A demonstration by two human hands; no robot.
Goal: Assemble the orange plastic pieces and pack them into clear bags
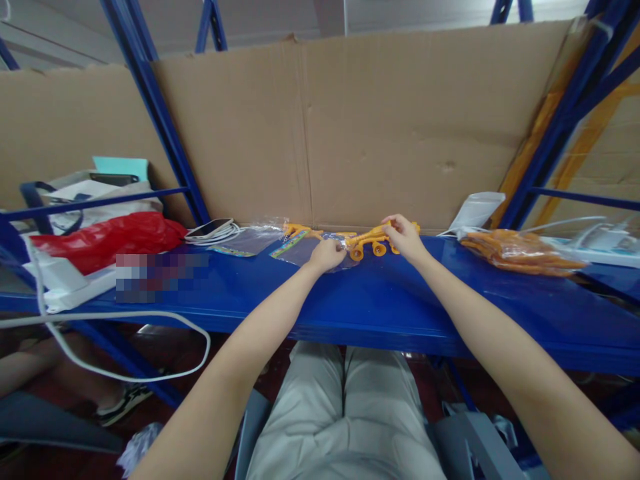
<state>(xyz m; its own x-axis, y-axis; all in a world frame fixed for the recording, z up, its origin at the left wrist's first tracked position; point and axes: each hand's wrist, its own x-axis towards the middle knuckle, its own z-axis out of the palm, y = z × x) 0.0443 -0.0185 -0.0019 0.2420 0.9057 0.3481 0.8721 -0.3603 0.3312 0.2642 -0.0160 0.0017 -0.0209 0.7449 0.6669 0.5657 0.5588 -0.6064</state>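
Observation:
A yellow plastic toy with small round wheels (379,249) lies across the middle of the blue shelf, between my two hands. My right hand (404,239) grips its right end, fingers closed. My left hand (327,255) is closed in a pinch at the edge of a clear plastic bag (295,249) with a colourful printed strip, close to the toy's left end. Its fingertips partly cover the spot where bag and toy meet, so I cannot tell whether the toy is inside. Another yellow plastic piece (299,229) sits behind the bag, beside a second clear bag (257,239).
A cardboard sheet (380,127) stands behind the blue shelf (370,310). On the right lies a plastic-wrapped orange bundle (520,252). To the left are a phone (213,229), coiled white cable (220,236), a red bag (115,237) and a white power strip (93,291).

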